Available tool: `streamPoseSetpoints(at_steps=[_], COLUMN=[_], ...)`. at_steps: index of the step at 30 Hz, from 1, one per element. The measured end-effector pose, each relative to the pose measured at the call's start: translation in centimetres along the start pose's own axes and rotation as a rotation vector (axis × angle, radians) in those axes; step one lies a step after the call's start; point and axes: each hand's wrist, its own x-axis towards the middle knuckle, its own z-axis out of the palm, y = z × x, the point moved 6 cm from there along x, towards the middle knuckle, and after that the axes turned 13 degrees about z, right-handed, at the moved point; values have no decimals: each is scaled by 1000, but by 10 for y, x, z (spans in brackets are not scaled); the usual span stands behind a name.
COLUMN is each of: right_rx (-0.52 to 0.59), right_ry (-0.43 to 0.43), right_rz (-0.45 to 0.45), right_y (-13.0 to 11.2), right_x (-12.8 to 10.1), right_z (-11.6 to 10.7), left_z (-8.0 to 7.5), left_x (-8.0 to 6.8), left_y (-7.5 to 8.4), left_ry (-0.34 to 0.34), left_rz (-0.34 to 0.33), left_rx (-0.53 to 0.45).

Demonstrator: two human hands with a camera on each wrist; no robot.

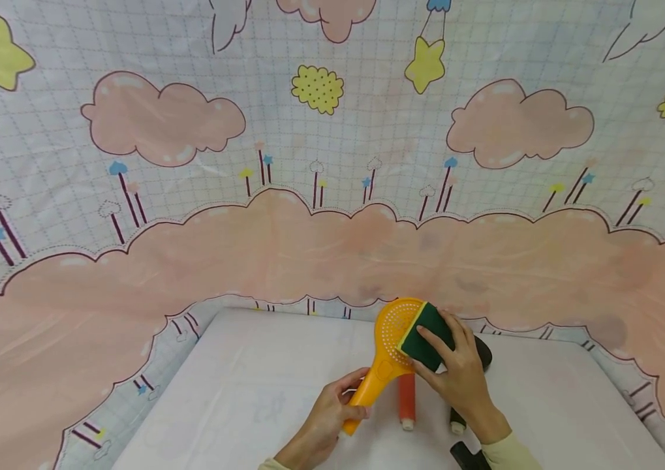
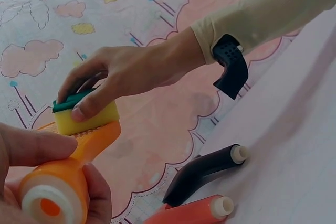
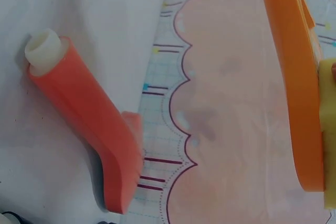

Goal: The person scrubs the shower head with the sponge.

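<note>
An orange shower head [image 1: 371, 386] is raised over the white table in the head view, its perforated round face turned up. My left hand [image 1: 332, 412] grips it by the handle, and the left wrist view shows the pale hollow handle end. A green and yellow sponge [image 1: 426, 339] lies against the perforated face, yellow side down. My right hand [image 1: 463, 369] holds this sponge, thumb on one edge and fingers over the green side. Seen edge-on in the right wrist view, the sponge [image 3: 329, 145] meets the face of the shower head [image 3: 294, 87].
On the white table [image 1: 250, 365] lie a red shower head [image 3: 86, 103] and a black shower head [image 2: 205, 171], side by side just beyond my hands. A patterned cloth [image 1: 332, 254] with clouds and stars hangs behind the table. A black strap [image 2: 231, 66] circles the right wrist.
</note>
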Motion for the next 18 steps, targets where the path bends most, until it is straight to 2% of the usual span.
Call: streamPoseSetpoints(at_steps=[5,11,18], right_rx=[-15,5,12], right_ry=[-38,-21,-68], right_rz=[45,38,45], right_y=[1,-4,-9], right_x=[0,-1,-3], right_z=[2,4,8], left_z=[1,4,8], left_x=[2,5,6], left_y=[0,-1,-2], left_ry=[-2,4,2], left_rz=[15,3,-23], left_rx=[2,1,-12])
